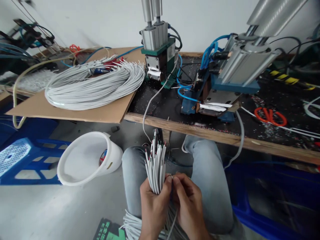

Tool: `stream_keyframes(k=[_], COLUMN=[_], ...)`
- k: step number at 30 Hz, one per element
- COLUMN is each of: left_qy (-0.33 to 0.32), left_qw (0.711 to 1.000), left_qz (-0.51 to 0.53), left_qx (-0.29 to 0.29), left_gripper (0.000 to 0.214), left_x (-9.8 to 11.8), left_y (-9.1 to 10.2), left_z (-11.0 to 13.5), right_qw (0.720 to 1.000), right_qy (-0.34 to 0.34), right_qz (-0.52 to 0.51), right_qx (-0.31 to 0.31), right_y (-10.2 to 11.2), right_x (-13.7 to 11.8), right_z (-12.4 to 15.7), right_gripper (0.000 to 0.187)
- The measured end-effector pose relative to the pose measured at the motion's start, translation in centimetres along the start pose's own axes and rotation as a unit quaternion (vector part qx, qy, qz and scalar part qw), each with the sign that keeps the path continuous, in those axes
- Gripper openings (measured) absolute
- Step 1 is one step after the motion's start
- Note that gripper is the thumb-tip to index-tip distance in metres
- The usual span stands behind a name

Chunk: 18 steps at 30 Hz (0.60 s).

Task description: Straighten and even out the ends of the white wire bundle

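Your left hand wraps a bundle of white wires over your lap, ends fanned upward so each tip can be reached. Your right hand pinches a single wire at the bundle's right edge, fingertips pressed together. Left of the bundle, a white bucket lies tilted on the floor. Beyond the bundle, on the bench, stand a green-topped press and a blue press; a large wire coil rests on cardboard.
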<state>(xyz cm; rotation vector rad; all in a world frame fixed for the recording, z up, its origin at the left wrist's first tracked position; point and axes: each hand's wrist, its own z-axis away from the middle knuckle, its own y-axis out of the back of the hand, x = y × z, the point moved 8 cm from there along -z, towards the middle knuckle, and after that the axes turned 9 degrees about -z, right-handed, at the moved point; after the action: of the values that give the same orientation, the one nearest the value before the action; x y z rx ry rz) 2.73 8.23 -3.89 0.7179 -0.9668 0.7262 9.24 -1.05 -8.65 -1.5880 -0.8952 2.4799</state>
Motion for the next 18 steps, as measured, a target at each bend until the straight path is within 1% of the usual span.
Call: stream_keyframes(k=[1,3,7,9,12,15,16,18], left_qy=[-0.004,-0.011,-0.029,-0.04,-0.052,-0.049,-0.037,-0.012], left_qw=[1.0,0.999,0.999,0.999,0.998,0.996,0.997,1.0], left_qz=[0.0,-0.018,-0.04,-0.034,-0.025,-0.001,0.006,0.022], left_qx=[0.021,0.03,-0.007,0.005,0.035,0.069,0.065,0.015], left_gripper=[0.034,0.031,0.04,0.039,0.025,0.02,0.022,0.032], left_x=[0.2,0.4,-0.4,-0.9,-0.9,-0.6,-0.7,-1.3], left_y=[0.3,0.5,0.6,0.8,0.8,0.9,0.9,0.4], left_z=[0.1,0.0,-1.1,-1.3,-1.0,-0.5,-0.6,-1.1], right_qw=[0.999,0.998,0.995,0.996,0.999,0.997,0.996,0.992], right_qy=[-0.013,-0.029,-0.046,-0.036,0.016,0.074,0.081,0.09], right_qz=[-0.027,-0.056,-0.064,-0.057,-0.028,0.009,0.021,0.049], right_qx=[0.013,0.03,0.055,0.051,0.03,0.001,-0.019,-0.074], right_y=[-0.2,-0.5,-0.3,-0.2,-0.4,-0.7,-0.8,-0.9], right_x=[0.7,1.1,0.7,0.5,-0.2,-1.5,-1.8,-2.5], right_z=[0.3,0.5,0.4,0.3,0.2,0.2,0.0,-0.3], right_gripper=[0.044,0.049,0.052,0.048,0.039,0.032,0.028,0.017])
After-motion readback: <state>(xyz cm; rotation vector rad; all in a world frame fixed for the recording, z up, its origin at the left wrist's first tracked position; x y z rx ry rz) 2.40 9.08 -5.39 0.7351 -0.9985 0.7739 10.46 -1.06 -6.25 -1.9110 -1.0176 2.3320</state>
